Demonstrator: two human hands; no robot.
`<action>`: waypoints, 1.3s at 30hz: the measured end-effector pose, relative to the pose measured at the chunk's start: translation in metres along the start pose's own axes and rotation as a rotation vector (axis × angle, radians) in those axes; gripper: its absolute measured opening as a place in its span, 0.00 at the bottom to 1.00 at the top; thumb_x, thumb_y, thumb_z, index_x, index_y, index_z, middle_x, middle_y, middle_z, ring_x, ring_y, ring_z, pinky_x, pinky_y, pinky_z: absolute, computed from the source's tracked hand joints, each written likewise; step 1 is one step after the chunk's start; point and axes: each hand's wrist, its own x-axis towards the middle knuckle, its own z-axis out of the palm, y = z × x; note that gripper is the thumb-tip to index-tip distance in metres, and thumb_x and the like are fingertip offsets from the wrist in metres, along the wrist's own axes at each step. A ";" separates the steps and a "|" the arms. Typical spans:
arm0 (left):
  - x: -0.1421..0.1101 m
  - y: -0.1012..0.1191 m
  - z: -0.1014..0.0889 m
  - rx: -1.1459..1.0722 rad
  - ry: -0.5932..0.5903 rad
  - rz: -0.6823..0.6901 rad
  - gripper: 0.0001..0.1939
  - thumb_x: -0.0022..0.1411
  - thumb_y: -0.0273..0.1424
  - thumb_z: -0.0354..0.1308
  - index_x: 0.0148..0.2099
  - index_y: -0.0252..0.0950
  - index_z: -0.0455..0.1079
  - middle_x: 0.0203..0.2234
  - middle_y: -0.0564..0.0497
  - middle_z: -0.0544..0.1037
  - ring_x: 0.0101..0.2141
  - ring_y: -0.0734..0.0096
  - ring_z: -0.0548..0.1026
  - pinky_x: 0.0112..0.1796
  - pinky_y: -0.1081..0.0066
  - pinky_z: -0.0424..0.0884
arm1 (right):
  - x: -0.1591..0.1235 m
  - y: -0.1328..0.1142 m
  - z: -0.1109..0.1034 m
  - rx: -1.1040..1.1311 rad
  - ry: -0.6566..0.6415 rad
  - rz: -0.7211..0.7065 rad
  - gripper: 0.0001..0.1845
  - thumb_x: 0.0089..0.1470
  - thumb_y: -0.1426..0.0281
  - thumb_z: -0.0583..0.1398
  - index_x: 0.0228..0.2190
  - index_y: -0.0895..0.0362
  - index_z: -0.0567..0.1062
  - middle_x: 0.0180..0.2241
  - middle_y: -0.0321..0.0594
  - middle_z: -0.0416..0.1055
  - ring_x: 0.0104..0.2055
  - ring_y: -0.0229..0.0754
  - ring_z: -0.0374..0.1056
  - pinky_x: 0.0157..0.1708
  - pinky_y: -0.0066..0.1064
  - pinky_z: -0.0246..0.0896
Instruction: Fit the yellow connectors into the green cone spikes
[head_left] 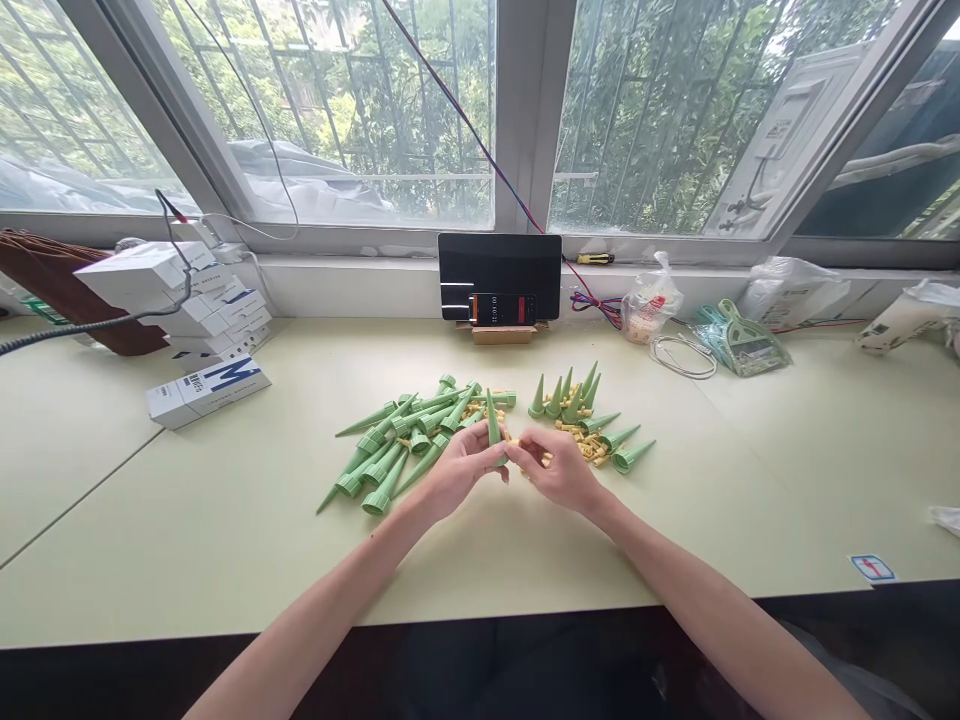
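A green plastic watering spike (492, 415) stands nearly upright, point up, in the closed fingers of my left hand (461, 465). My right hand (559, 470) is pinched beside the spike's lower end; what its fingertips hold is hidden. To the left lies a heap of loose green spikes (381, 492) with hollow, capped ends. Small yellow plastic pieces (596, 450) are scattered by my right hand, and more of them show behind my left. Several green spikes (555, 398) stand point up beyond my right hand, while a few others (634, 456) lie on their sides.
On the pale table (247, 560), a phone (502, 310) leans against a black screen (499, 265) at the back. White boxes (210, 390) are stacked at the left. A bagged item (651, 305), a coiled white cable (682, 358) and a green packaged item (742, 338) sit back right.
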 end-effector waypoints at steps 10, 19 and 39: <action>0.001 -0.005 -0.005 -0.079 -0.089 -0.104 0.16 0.63 0.32 0.62 0.53 0.36 0.74 0.44 0.42 0.78 0.47 0.60 0.75 0.49 0.65 0.69 | -0.004 0.003 0.004 -0.161 0.112 -0.194 0.17 0.57 0.65 0.58 0.20 0.54 0.60 0.17 0.28 0.51 0.19 0.33 0.48 0.22 0.27 0.49; 0.000 -0.007 -0.007 -0.080 -0.066 -0.144 0.20 0.62 0.33 0.63 0.56 0.37 0.73 0.46 0.42 0.79 0.49 0.59 0.76 0.49 0.64 0.70 | -0.004 0.007 0.005 -0.219 0.050 -0.140 0.18 0.57 0.64 0.57 0.20 0.54 0.59 0.17 0.30 0.53 0.20 0.34 0.49 0.23 0.28 0.46; 0.000 -0.011 -0.005 0.097 -0.046 -0.104 0.17 0.63 0.38 0.62 0.53 0.38 0.75 0.42 0.45 0.79 0.45 0.63 0.76 0.47 0.67 0.72 | -0.004 0.005 0.007 -0.194 -0.055 -0.025 0.16 0.58 0.65 0.57 0.23 0.54 0.57 0.20 0.30 0.57 0.21 0.33 0.50 0.22 0.28 0.45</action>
